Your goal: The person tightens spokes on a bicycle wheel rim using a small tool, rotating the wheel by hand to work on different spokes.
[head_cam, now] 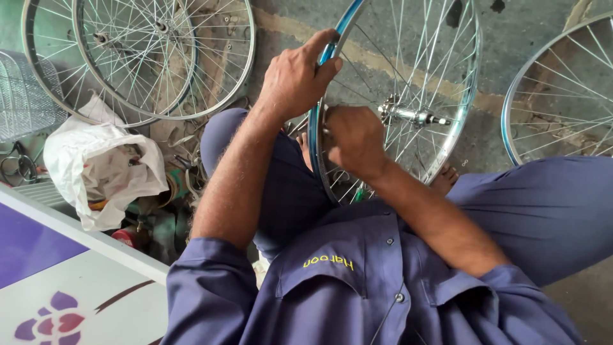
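A bicycle wheel with a blue-tinted metal rim (465,96), thin spokes and a silver hub (408,116) stands upright between my knees. My left hand (295,78) grips the top of the rim, fingers curled over its edge. My right hand (354,142) is closed at the rim's near side among the spokes; whatever small thing it pinches is hidden by the fingers. I wear a blue work shirt and blue trousers.
Two more spoked wheels (137,61) lie stacked at the upper left, another wheel (562,96) stands at the right. A white plastic bag (102,166) and a wire basket (22,99) sit on the left by a white and purple board (64,281). Concrete floor.
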